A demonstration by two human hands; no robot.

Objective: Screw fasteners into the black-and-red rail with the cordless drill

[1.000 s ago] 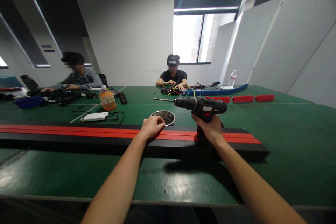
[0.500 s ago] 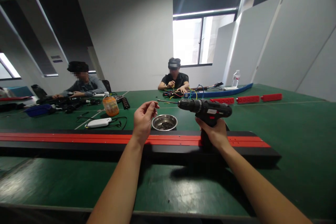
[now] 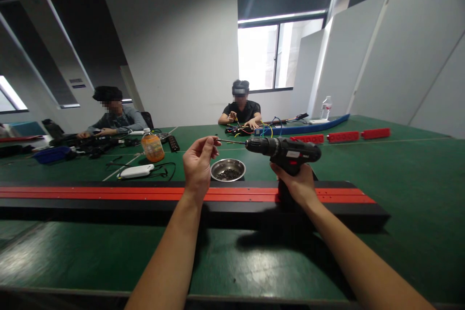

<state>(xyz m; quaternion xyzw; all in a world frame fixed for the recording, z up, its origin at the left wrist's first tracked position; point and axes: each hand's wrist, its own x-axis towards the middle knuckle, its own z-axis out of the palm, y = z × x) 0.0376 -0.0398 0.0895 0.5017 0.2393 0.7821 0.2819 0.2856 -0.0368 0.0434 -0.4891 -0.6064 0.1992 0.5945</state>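
I judge the step in hand to be loading a screw onto the driver. My right hand [image 3: 296, 185] is clamped on the cordless drill [image 3: 286, 151] above the red-and-black rail [image 3: 109, 193]. My left hand [image 3: 198, 164], fingertips pinched together, meets the bit tip [image 3: 221, 141] above the steel bowl [image 3: 227, 170]; whatever it pinches is too small to make out. Next move calls for steady alignment.

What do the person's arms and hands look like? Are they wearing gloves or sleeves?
No gloves and no sleeves in view. Both forearms are bare from the bottom edge of the picture up to the wrists. The left hand and the right hand are bare too, with no watch, ring, bracelet or marking that shows.
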